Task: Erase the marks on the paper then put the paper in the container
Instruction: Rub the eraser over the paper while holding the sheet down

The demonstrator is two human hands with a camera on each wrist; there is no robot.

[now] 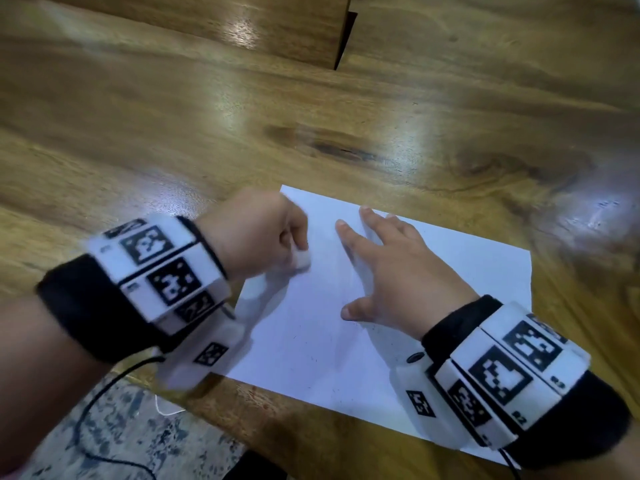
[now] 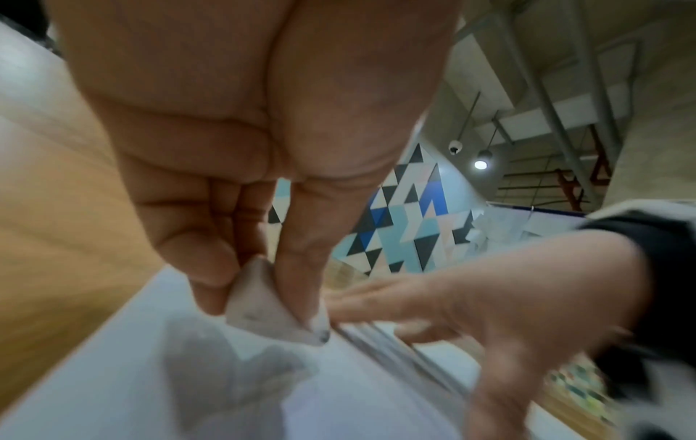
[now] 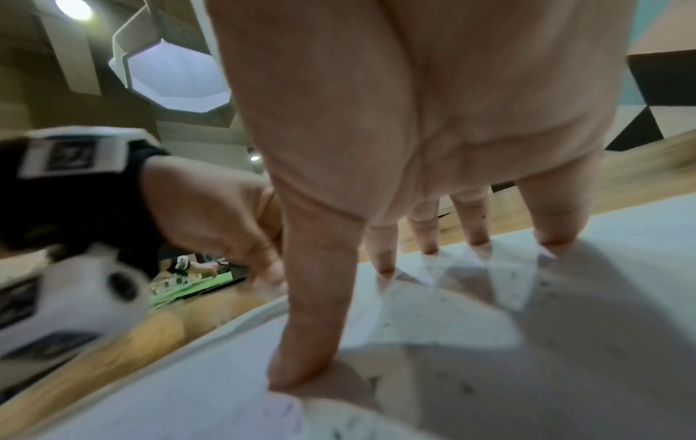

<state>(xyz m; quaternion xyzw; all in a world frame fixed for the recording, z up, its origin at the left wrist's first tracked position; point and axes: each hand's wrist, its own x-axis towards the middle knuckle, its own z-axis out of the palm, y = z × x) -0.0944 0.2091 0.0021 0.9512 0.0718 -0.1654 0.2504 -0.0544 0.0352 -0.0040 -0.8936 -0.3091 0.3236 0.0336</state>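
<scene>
The left hand (image 1: 263,233) pinched the eraser (image 1: 302,259) against the paper (image 1: 311,334); the right hand (image 1: 391,271), fingers spread, pressed the paper to the table (image 1: 173,133). Erasing looked underway; no container in view.

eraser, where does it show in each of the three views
Head: the eraser sits left of centre, pinched in the left hand.
Left wrist: lower centre, its corner on the paper.
Right wrist: not visible; the left hand hides it.
Shared landmark: the right hand spread on the paper.
</scene>
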